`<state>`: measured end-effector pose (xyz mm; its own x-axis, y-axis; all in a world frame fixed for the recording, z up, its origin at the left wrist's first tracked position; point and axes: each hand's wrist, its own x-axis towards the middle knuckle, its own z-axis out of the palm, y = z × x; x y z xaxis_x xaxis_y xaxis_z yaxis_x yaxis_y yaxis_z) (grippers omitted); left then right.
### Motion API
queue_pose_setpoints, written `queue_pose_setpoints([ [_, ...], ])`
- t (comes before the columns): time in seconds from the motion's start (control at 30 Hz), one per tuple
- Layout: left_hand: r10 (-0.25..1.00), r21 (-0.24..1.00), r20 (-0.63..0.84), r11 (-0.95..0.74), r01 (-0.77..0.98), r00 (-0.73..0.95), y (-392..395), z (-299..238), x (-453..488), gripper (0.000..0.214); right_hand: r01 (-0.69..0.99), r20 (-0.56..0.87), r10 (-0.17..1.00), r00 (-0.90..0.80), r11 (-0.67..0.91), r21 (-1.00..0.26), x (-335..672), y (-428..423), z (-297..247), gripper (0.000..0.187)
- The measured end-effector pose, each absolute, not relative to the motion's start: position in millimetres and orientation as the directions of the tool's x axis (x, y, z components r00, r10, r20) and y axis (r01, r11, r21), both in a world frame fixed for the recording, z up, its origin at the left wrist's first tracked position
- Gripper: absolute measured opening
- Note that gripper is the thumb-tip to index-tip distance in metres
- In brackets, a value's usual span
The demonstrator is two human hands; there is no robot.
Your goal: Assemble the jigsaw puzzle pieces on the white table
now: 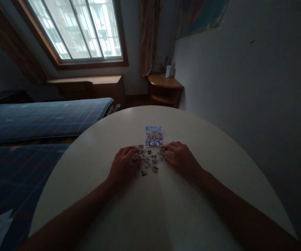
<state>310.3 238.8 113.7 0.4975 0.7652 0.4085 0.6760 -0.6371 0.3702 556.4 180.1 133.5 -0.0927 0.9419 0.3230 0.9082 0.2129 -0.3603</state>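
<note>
Several small colourful puzzle pieces (149, 160) lie scattered on a round white table (205, 167). Just beyond them lies a small picture card (154, 135) with a cartoon print. My left hand (124, 166) rests on the table at the left edge of the pieces, fingers curled over a few of them. My right hand (180, 157) lies at the right edge of the pile, fingers bent with the tips touching pieces near the card's corner. What either hand pinches, if anything, is too small to make out.
A bed with a blue checked cover (35, 118) runs along the left of the table. A wooden corner shelf (164, 87) and a low wooden desk (87, 85) stand under the window (79, 28). A grey wall (244, 80) is on the right.
</note>
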Motion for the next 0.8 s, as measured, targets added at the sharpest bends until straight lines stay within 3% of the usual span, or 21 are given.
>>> queue_pose_setpoints([
  [0.2,0.788,0.275,0.364,-0.600,0.751,0.496,246,117,305,0.021,0.918,0.235,0.970,-0.066,0.151,-0.366,571,183,132,0.026],
  [0.53,0.781,0.258,0.344,-0.613,0.747,0.522,250,116,300,0.013,0.945,0.119,0.988,-0.104,0.135,-0.298,579,181,140,0.034],
  [0.8,0.779,0.247,0.376,-0.606,0.756,0.502,257,111,298,0.012,0.981,0.087,0.995,-0.052,0.067,-0.180,591,179,141,0.030],
])
